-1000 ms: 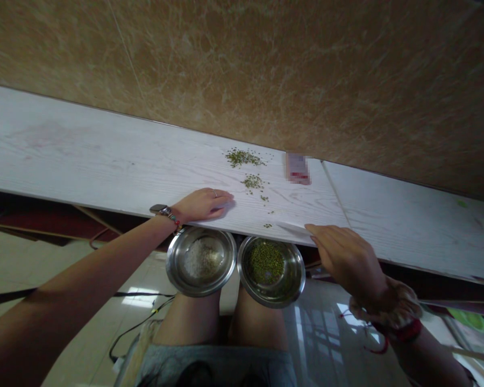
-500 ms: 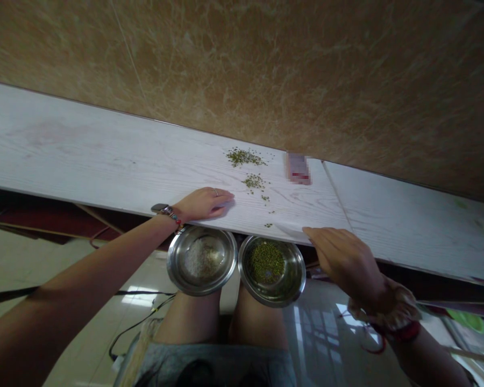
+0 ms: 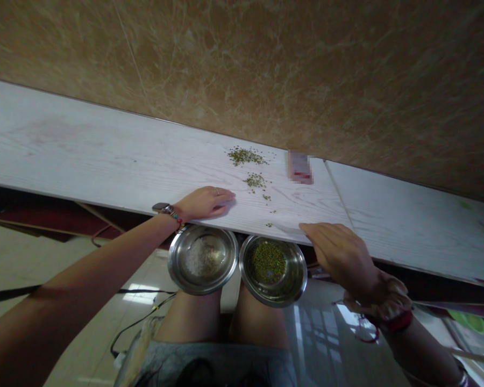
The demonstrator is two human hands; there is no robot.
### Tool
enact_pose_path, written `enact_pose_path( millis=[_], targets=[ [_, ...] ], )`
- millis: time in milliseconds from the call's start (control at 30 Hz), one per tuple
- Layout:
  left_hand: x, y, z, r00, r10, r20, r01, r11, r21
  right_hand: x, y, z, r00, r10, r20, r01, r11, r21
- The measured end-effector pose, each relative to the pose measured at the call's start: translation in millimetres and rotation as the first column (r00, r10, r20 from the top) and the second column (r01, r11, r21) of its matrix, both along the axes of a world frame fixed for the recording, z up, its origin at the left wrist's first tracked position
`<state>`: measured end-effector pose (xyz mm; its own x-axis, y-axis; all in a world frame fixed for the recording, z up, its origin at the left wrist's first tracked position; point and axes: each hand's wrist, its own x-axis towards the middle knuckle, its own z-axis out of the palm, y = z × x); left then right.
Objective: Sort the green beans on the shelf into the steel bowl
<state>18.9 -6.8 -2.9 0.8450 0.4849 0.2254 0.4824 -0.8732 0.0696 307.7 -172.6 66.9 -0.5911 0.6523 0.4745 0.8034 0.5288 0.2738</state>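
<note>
My left hand (image 3: 205, 202) lies flat on the white wood-grain tabletop (image 3: 105, 156), fingers stretched to the right and holding nothing. At the table's front edge, my right hand (image 3: 336, 244) has its fingers stretched out close together, pointing left; its thumb is hidden. A pale patch by those fingertips is too faint to make out. Small green beans, like mung beans, form a far pile (image 3: 244, 156), a looser nearer cluster (image 3: 256, 180) and a few strays (image 3: 269, 224) left of the right hand. Below the edge, a steel bowl (image 3: 298, 282) holds more green beans.
A second steel bowl (image 3: 175, 277), with whitish grains in it, stands left of the bean bowl. Both are over my knees. A blurred-out flat object (image 3: 300, 167) lies near the brown marbled wall (image 3: 242, 70). A black cable (image 3: 131, 328) runs across the floor.
My right hand has shifted slightly left and up along the table edge. My left hand, the beans and the bowls look the same, apart from a small camera shift.
</note>
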Motion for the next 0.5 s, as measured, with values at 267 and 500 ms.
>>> enact_pose_path(
  millis=[267, 500],
  targets=[
    [0, 1, -0.6, 1.0, 0.0, -0.009, 0.0, 1.0, -0.017, 6, -10, 10.1, 1.0, 0.005, 0.017, -0.005, 0.999, -0.036],
    [-1, 2, -1.7, 1.0, 0.001, -0.004, -0.001, 1.0, -0.005, 4, -2, 5.1, 1.0, 0.012, -0.002, -0.012, 1.0, -0.002]
  ],
)
